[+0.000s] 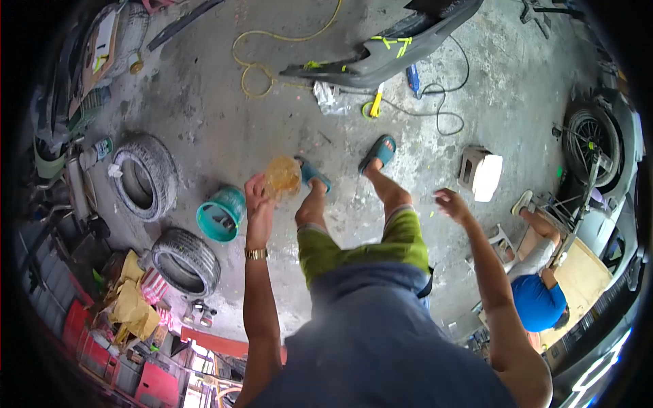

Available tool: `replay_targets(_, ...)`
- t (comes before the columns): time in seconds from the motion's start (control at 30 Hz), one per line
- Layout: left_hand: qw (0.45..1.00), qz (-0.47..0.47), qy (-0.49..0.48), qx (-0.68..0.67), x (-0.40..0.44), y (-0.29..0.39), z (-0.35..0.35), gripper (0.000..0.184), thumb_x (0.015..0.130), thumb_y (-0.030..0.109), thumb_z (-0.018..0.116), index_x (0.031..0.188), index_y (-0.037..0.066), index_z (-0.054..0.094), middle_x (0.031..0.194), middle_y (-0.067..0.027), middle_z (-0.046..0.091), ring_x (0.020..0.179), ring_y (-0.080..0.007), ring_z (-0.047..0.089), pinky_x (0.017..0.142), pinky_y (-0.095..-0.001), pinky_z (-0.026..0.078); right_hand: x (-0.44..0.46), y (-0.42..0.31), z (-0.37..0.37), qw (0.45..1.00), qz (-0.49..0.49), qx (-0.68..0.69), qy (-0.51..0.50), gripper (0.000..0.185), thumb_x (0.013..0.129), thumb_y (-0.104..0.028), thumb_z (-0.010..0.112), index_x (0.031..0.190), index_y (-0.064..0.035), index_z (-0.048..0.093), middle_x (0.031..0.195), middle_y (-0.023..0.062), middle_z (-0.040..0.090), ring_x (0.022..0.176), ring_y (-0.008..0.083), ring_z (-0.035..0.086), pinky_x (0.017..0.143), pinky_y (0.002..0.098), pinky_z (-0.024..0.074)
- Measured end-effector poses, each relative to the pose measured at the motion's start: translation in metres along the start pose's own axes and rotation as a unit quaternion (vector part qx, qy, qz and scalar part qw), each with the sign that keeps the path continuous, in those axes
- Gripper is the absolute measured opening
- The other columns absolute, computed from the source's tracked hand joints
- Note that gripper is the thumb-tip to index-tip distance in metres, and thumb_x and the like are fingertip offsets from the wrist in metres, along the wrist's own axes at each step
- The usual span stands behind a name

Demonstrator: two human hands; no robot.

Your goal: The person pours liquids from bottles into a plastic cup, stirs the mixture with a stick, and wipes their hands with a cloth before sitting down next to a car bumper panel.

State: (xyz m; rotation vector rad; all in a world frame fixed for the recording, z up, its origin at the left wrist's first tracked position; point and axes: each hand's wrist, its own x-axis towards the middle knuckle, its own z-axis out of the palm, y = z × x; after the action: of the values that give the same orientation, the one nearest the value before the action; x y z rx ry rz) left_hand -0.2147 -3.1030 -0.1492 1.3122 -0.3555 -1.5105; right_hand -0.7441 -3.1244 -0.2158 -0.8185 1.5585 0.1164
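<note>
My left hand [258, 197] is closed on the edge of a round, translucent amber-brown object [283, 177], which looks like a container or bag; exactly what it is I cannot make out. It is held out in front of my left foot. My right hand [451, 203] hangs out to the right with its fingers apart and nothing in them, nearest to a small stool [469, 170] with a white top. A teal bucket [212, 219] stands on the floor to the left of my left hand.
Two tires [139, 178] [185, 262] lie at the left. Ahead are a dark bumper [394, 58], a yellow hose [286, 38], a blue tool [413, 79] and its black cable. A person in a blue shirt [534, 301] sits at the right beside a car wheel [592, 141].
</note>
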Motion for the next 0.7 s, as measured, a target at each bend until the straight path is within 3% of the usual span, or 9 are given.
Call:
replay_targets(0.1, 0.999, -0.029, -0.013, 0.017, 0.031, -0.066, -0.01, 0.064, 0.08, 0.011, 0.055, 0.139, 0.009, 0.03, 0.142, -0.0086, 0.036, 0.135, -0.0236, 0.033, 0.112, -0.0461, 0.028, 0.077, -0.043, 0.039, 0.993, -0.097, 0.061, -0.024, 0.03, 0.09, -0.018, 0.063, 0.115, -0.0031, 0.06, 0.089, 0.0056, 0.064, 0.074, 0.0131, 0.06, 0.064, 0.0298, 0.0512)
replay_targets(0.23, 0.996, -0.085, -0.012, -0.018, 0.095, -0.174, -0.008, 0.061, 0.082, 0.005, 0.051, 0.138, 0.007, 0.029, 0.137, -0.0102, 0.04, 0.129, -0.0238, 0.04, 0.112, -0.0412, 0.03, 0.195, -0.017, 0.07, 0.99, -0.134, -0.047, 0.021, 0.026, 0.088, -0.018, 0.063, 0.109, -0.0023, 0.062, 0.08, 0.0104, 0.064, 0.065, 0.015, 0.06, 0.062, 0.0323, 0.0492)
replay_targets(0.27, 0.995, -0.091, -0.03, 0.021, 0.114, -0.197, -0.005, 0.052, 0.087, 0.008, 0.054, 0.135, 0.006, 0.032, 0.136, -0.0108, 0.041, 0.129, -0.0228, 0.041, 0.11, -0.0415, 0.034, 0.226, -0.001, 0.075, 0.991, -0.114, -0.067, 0.027, 0.027, 0.086, -0.02, 0.064, 0.107, -0.003, 0.063, 0.081, 0.012, 0.066, 0.069, 0.0181, 0.063, 0.065, 0.034, 0.0502)
replay_targets(0.4, 0.989, -0.139, -0.055, -0.009, 0.175, -0.281, -0.006, 0.055, 0.084, 0.006, 0.055, 0.134, 0.007, 0.033, 0.135, -0.0096, 0.042, 0.126, -0.0211, 0.042, 0.106, -0.0373, 0.036, 0.343, 0.047, 0.083, 0.971, -0.046, -0.218, 0.085, 0.029, 0.079, -0.028, 0.066, 0.099, -0.0065, 0.068, 0.097, 0.0189, 0.069, 0.098, 0.0313, 0.066, 0.083, 0.0439, 0.0516)
replay_targets(0.5, 0.986, -0.158, -0.061, -0.008, 0.214, -0.334, -0.011, 0.055, 0.083, 0.007, 0.055, 0.134, 0.007, 0.035, 0.133, -0.0075, 0.043, 0.123, -0.0191, 0.044, 0.103, -0.0345, 0.038, 0.426, 0.06, 0.085, 0.954, 0.025, -0.286, 0.083, 0.033, 0.08, -0.033, 0.064, 0.099, -0.0058, 0.068, 0.1, 0.02, 0.068, 0.097, 0.0316, 0.066, 0.085, 0.0453, 0.0514)
replay_targets(0.53, 0.984, -0.16, -0.072, 0.003, 0.227, -0.352, -0.017, 0.054, 0.083, 0.008, 0.055, 0.133, 0.008, 0.036, 0.133, -0.0072, 0.043, 0.122, -0.0188, 0.044, 0.102, -0.0342, 0.038, 0.435, 0.033, 0.081, 0.972, 0.075, -0.219, 0.045, 0.043, 0.082, -0.042, 0.061, 0.099, -0.0027, 0.068, 0.105, 0.0215, 0.067, 0.1, 0.0341, 0.065, 0.086, 0.0474, 0.051)
replay_targets(0.57, 0.983, -0.162, -0.083, 0.015, 0.238, -0.37, -0.022, 0.053, 0.084, 0.008, 0.056, 0.133, 0.008, 0.036, 0.133, -0.0069, 0.044, 0.122, -0.0186, 0.045, 0.101, -0.0339, 0.039, 0.461, 0.032, 0.089, 0.972, 0.076, -0.215, 0.051, 0.043, 0.082, -0.042, 0.061, 0.099, -0.0027, 0.068, 0.105, 0.0215, 0.067, 0.1, 0.0341, 0.065, 0.086, 0.0474, 0.051)
replay_targets(0.63, 0.983, -0.156, -0.098, 0.026, 0.262, -0.397, -0.029, 0.051, 0.084, 0.008, 0.057, 0.132, 0.009, 0.038, 0.132, -0.0057, 0.045, 0.12, -0.0181, 0.046, 0.098, -0.0332, 0.041, 0.513, 0.033, 0.099, 0.942, 0.007, -0.28, 0.187, 0.055, 0.082, -0.051, 0.059, 0.102, -0.0003, 0.067, 0.11, 0.0224, 0.065, 0.103, 0.0356, 0.064, 0.086, 0.0471, 0.0512)
replay_targets(0.7, 0.976, -0.176, -0.122, 0.032, 0.283, -0.425, -0.041, 0.05, 0.084, 0.007, 0.058, 0.13, 0.009, 0.039, 0.132, -0.0047, 0.045, 0.119, -0.0174, 0.047, 0.097, -0.0328, 0.042, 0.553, 0.022, 0.1, 0.938, 0.01, -0.303, 0.169, 0.058, 0.082, -0.054, 0.058, 0.104, -0.0006, 0.067, 0.111, 0.0222, 0.065, 0.104, 0.0357, 0.064, 0.086, 0.0469, 0.0512)
